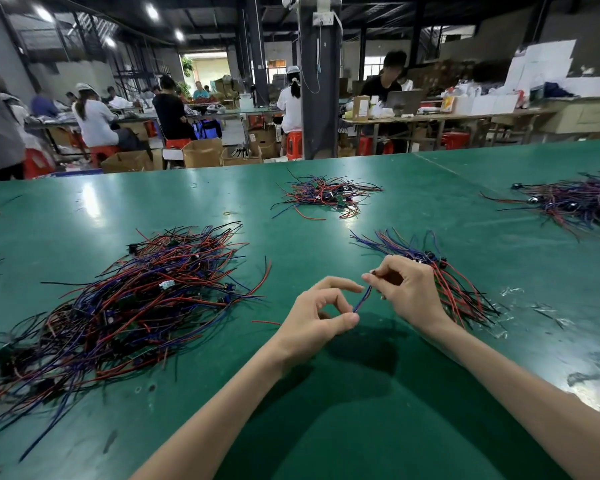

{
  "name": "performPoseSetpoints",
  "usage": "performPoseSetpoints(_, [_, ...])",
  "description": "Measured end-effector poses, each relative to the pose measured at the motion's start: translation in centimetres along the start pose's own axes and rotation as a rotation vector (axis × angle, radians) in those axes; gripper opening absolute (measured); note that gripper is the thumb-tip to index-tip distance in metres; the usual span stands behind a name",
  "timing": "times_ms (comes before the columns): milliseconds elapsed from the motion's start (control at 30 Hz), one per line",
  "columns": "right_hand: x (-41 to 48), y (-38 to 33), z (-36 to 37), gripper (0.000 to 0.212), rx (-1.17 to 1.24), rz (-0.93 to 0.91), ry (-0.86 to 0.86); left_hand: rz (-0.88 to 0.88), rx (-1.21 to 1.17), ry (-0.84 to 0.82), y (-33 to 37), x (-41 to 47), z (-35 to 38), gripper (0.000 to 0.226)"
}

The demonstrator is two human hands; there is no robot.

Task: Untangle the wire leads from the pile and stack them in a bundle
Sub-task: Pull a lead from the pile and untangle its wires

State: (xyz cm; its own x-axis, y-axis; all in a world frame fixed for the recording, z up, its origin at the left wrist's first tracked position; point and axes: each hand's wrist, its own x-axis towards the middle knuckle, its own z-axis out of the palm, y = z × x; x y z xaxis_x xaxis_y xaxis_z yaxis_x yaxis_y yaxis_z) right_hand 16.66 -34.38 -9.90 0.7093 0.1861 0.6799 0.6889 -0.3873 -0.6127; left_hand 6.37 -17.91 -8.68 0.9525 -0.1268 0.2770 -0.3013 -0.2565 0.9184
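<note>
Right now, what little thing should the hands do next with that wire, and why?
Probably lay it on the bundle. The right hand pinches one lead by its top end, and it hangs clear of the big pile, its lower end near the thumb of the left hand. The bundle lies just behind the right hand.

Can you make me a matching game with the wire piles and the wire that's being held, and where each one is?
1 biggest pile
2 small pile
3 bundle
4 blue lead

A pinched by the right hand
B far across the table, in the middle
C at the left of the table
D lying just behind the right hand

Pairs: 1-C, 2-B, 3-D, 4-A.
</note>
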Motion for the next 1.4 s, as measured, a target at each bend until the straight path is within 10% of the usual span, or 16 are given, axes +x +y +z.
performPoseSetpoints(567, [0.5, -2.7, -0.7, 0.018, 0.817, 0.588, -0.107, -0.155, -0.043, 0.041, -1.0, 0.5, -1.1, 0.005])
performPoseSetpoints(967, [1.1, -2.6, -0.8, 0.022, 0.974, 0.917, -0.155, -0.126, -0.048, 0.011, -1.6, 0.6, -1.0, 0.02])
performPoseSetpoints(1400, [0.6, 0.7, -0.8, 0.026, 0.143, 0.235, -0.008, -0.21, -0.158, -0.024, -1.2, 0.3, -1.6, 0.023])
